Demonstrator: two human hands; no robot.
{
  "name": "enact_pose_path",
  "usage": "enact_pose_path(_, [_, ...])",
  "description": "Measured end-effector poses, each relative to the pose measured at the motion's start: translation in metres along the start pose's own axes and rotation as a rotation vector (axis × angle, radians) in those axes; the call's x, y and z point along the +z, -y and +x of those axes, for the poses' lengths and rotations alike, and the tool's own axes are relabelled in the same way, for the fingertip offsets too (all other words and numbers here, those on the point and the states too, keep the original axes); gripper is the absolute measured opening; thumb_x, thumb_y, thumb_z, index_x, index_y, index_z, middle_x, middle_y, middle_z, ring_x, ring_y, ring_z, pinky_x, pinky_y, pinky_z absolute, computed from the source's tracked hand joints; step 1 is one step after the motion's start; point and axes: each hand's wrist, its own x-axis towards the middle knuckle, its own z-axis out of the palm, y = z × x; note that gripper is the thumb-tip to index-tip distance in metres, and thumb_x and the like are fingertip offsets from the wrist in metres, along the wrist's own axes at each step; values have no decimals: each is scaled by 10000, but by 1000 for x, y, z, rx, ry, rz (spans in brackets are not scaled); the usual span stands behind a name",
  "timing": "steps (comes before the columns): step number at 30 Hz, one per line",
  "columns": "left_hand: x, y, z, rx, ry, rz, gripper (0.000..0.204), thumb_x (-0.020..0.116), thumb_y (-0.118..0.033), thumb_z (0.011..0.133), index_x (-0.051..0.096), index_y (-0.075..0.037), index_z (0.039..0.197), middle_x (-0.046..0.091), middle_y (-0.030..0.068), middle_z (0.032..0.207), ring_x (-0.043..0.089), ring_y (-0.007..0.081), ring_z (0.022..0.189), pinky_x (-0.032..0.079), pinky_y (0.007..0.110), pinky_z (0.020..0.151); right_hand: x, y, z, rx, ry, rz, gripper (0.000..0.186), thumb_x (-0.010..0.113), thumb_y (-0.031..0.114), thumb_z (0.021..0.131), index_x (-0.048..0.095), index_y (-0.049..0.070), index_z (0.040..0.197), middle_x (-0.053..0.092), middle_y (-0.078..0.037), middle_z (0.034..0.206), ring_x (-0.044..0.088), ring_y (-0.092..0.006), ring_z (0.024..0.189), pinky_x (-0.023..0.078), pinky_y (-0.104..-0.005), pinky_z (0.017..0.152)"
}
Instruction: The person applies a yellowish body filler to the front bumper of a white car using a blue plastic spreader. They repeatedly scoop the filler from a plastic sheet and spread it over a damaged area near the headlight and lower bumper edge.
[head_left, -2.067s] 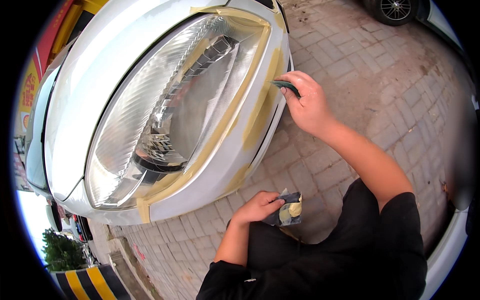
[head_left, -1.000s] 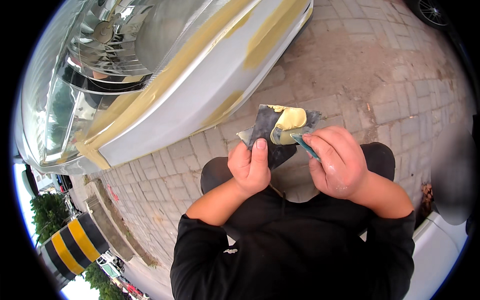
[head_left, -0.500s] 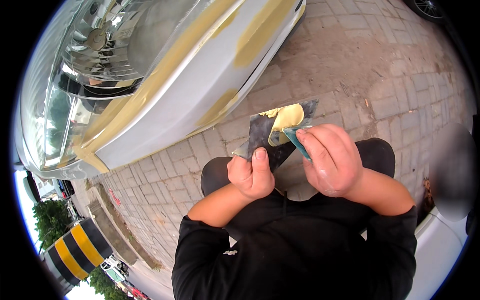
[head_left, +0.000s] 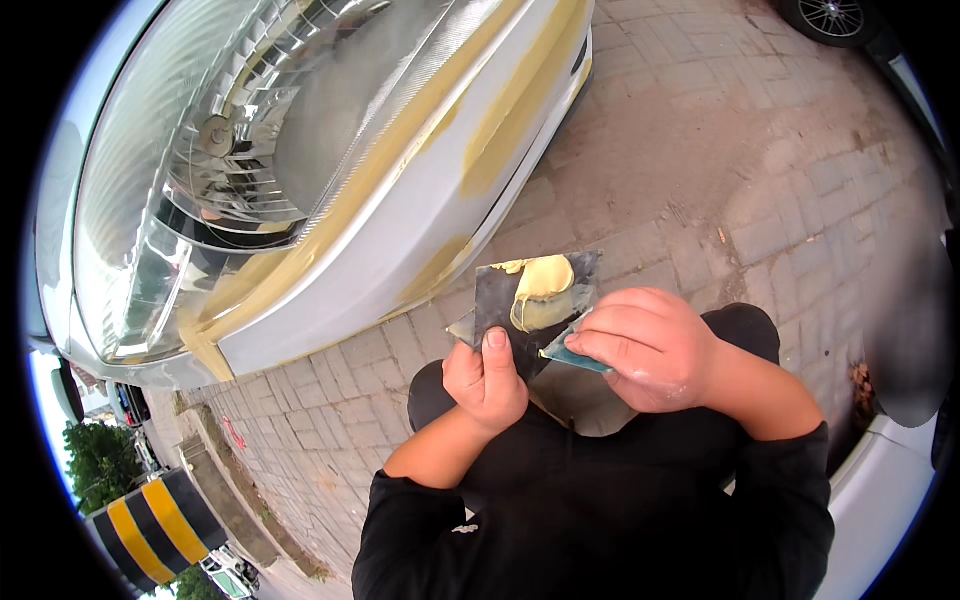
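My left hand [head_left: 485, 382] grips the lower left corner of a flat dark board [head_left: 497, 300], its thumb lying on top. A thick mound of pale yellow filler paste [head_left: 546, 276] lies on the board's far half, with a thinner smear below it. Pinched in my right hand [head_left: 650, 348] is a teal spreader [head_left: 578, 355], held low over the board's right side. A little yellow paste shows at the spreader's left tip. Beyond my hands, to the left, is a pale car bumper [head_left: 400, 215] with yellowish filler patches [head_left: 520, 100].
A large clear headlight [head_left: 250, 130] sits above the bumper at upper left. Brick paving [head_left: 330, 400] spreads around me. A black-and-yellow striped post [head_left: 155, 530] stands at lower left. At upper right is a car wheel [head_left: 832, 16], and a pale car panel [head_left: 880, 500] is at lower right.
My right hand has drawn the spreader down and left, away from the mound, turning it flatter. The board sits slightly lower and further left in view. The head view has shifted a little.
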Motion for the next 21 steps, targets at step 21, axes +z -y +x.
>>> enact_pose_path(21, [7,30,16,-425,621,403,273,595,-200,1006,606,26,853,534,29,595,457,71,579,406,301,519,2,-178,113,493,-1060,-15,234,624,89,919,690,11,1130,679,-142,1148,634,-332,1067,503,-394,929])
